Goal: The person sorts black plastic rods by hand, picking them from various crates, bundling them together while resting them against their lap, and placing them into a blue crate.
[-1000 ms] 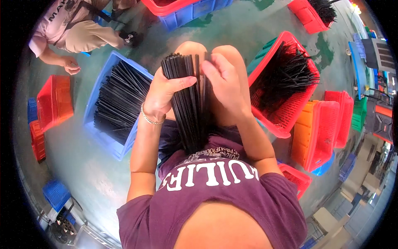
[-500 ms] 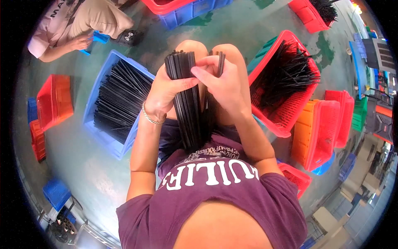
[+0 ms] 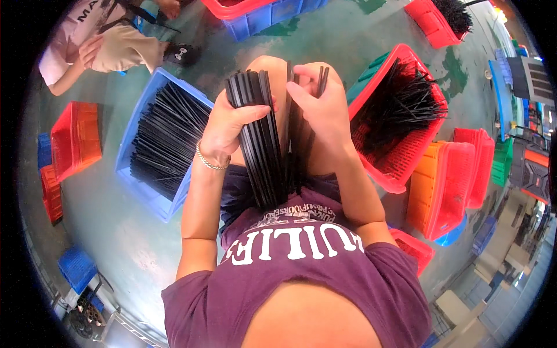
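My left hand (image 3: 235, 119) is wrapped round a thick bundle of long black strips (image 3: 260, 153), whose upper ends fan out above the fingers. The bundle's lower ends rest against my lap and shirt. Beside it, my right hand (image 3: 322, 107) is closed on a few thin black strips (image 3: 322, 81) that stick up past its fingers. One more strip (image 3: 288, 87) stands upright between the two hands, near my right fingertips. Whether the strips in my right hand share one grip, I cannot tell. Both hands are above my knees.
On the left stands a blue crate (image 3: 125, 145) full of black strips. A red basket (image 3: 377, 168) on the right holds more, tangled. Further red, orange and blue bins (image 3: 75, 139) stand around on the green floor (image 3: 133, 249). A co-worker (image 3: 87, 52) sits at upper left.
My right hand has moved slightly right, away from the bundle, and one strip now stands apart between the hands. The bundle's top has spread a little. The co-worker's hand has moved onto their leg.
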Demonstrator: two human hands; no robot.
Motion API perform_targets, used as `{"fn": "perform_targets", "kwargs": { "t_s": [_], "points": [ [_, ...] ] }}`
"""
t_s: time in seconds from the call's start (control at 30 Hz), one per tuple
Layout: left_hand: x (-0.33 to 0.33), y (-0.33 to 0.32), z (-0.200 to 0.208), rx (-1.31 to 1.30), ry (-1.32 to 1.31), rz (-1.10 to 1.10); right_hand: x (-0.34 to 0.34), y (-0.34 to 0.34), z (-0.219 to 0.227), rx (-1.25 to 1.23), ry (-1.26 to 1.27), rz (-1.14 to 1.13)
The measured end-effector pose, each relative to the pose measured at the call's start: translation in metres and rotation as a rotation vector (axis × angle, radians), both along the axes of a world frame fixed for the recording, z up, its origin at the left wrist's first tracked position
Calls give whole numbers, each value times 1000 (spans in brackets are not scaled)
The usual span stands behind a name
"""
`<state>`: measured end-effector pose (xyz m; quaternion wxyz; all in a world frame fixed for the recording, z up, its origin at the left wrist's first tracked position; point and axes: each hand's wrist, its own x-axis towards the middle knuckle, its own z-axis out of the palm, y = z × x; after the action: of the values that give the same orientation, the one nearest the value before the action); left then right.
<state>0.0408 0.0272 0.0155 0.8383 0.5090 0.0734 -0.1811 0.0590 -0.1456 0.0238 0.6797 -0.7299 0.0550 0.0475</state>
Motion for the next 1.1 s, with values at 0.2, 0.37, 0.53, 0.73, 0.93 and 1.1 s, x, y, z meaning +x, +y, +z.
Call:
{"fn": "perform_targets", "kwargs": {
  "t_s": [0.2, 0.37, 0.53, 0.73, 0.93, 1.1],
  "points": [
    [2, -4, 0, 2, -49, 4, -4, 6, -6, 37, -118, 204],
    [0, -1, 0, 9, 13, -16, -7, 2, 0, -40, -106, 49],
    [0, -11, -1, -13, 15, -25, -13, 4, 8, -128, -159, 88],
    [-1, -10, 2, 6, -56, 17, -9, 4, 7, -112, -187, 51],
    [0, -13, 3, 13, -44, -26, -16, 4, 5, -16, -155, 52],
    [0, -15, 5, 11, -86, 14, -11, 3, -11, -53, -208, 119]
  ]
}}
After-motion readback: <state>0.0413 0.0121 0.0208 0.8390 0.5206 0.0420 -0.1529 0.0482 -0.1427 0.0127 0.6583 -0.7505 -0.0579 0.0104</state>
